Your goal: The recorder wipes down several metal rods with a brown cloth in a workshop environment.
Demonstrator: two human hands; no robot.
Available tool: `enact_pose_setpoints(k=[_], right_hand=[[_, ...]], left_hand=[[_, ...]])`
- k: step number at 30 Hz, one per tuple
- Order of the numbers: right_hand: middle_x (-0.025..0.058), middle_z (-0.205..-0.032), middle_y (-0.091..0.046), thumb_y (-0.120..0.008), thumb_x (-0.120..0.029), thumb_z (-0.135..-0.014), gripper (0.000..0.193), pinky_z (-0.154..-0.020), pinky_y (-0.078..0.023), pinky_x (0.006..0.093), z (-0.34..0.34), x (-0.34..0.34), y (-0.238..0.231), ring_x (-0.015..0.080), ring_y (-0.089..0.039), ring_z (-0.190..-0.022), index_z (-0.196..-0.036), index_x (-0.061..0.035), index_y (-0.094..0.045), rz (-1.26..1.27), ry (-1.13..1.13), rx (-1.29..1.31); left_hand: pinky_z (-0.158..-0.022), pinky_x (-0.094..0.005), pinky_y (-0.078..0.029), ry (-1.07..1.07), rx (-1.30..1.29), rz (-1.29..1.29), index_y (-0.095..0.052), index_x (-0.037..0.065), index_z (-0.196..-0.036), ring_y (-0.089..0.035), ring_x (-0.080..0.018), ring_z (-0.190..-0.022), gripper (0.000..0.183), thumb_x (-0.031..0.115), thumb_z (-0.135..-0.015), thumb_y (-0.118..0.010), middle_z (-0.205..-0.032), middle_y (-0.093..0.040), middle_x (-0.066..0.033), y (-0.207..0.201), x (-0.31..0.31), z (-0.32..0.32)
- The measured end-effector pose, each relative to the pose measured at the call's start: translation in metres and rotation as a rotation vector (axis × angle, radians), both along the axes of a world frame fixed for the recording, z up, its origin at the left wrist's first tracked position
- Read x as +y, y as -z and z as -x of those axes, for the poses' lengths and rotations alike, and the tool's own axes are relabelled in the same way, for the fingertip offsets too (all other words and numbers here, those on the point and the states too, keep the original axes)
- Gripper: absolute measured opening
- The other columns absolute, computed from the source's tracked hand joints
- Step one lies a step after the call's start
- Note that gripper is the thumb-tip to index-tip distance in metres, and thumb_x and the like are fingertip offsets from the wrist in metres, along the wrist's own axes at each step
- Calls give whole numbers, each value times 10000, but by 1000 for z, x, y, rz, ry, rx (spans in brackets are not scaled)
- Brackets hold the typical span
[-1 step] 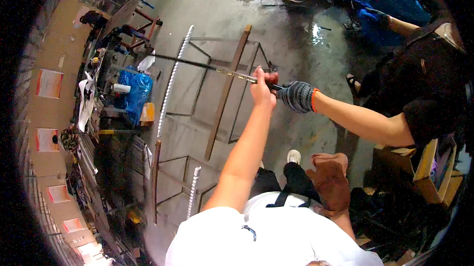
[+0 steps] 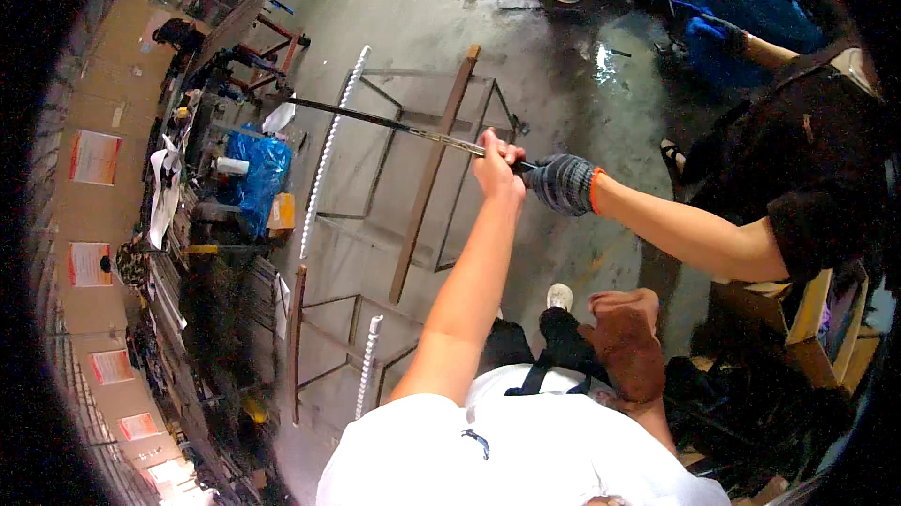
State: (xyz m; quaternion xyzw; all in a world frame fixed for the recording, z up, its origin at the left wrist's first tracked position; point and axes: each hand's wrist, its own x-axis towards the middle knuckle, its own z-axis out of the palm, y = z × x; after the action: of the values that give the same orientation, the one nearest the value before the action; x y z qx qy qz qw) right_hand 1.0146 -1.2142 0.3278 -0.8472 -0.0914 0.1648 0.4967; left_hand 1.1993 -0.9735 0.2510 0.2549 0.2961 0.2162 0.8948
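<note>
My bare left hand [image 2: 499, 166] is closed round the near part of a long thin metal rod [image 2: 361, 116]. The rod is dark toward its far left end, with a shiny metal stretch close to my fingers. Just right of my hand, a co-worker's grey knitted glove [image 2: 563, 185] with an orange cuff is closed at the rod's near end. My right hand [image 2: 624, 346] appears low at the right, in brown, apparently a glove. Its fingers cannot be made out, nor whether it holds anything.
Below the rod stand metal frames carrying a brown bar [image 2: 436, 173] and a white spiral-patterned bar [image 2: 333, 154]. The co-worker in dark clothes [image 2: 788, 149] stands close on the right. An opened cardboard box [image 2: 812, 328] is at lower right; a cluttered bench with blue plastic [image 2: 267, 173] lies left.
The fingers of my left hand have shifted slightly on the rod. Otherwise the hands and rod stay almost in place.
</note>
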Motion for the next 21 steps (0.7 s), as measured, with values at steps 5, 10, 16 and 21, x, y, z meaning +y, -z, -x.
enact_pose_setpoints(k=[5, 10, 16, 21], right_hand=[[76, -844, -599, -602, -133, -691, 17, -703, -402, 392, -29, 31, -1, 216, -581, -853, -708, -129, -604, 526, -732, -370], [35, -824, -579, -579, -114, -704, 95, -705, -372, 399, -23, 70, -43, 185, -567, -868, -784, -165, -572, 435, -830, -690], [21, -1083, -552, -478, -102, -840, 234, -926, -332, 337, -26, 116, -66, 164, -526, -983, -1073, -79, -482, -862, -300, 612], [101, -1114, -535, -452, -221, -886, 373, -889, -426, 334, -30, 243, -37, 206, -524, -1006, -1208, -35, -435, -374, -613, -310]], left_hand=[[-442, -260, -252, -166, -136, -176, -426, 91, -823, -239, -89, -473, 223, 287, -920, -471, -572, -258, 32, -59, 59, 28], [-436, -252, -257, -308, -109, -380, -426, 92, -885, -267, -85, -456, 264, 352, -914, -461, -585, -306, 21, -124, 155, 101], [-420, -238, -260, -123, 79, -526, -376, 110, -778, -288, -76, -453, 269, 320, -919, -467, -596, -322, 24, -170, 181, 195], [-421, -232, -256, -62, 2, -419, -361, 118, -752, -293, -68, -466, 270, 300, -926, -459, -607, -315, 27, -195, 174, 241]])
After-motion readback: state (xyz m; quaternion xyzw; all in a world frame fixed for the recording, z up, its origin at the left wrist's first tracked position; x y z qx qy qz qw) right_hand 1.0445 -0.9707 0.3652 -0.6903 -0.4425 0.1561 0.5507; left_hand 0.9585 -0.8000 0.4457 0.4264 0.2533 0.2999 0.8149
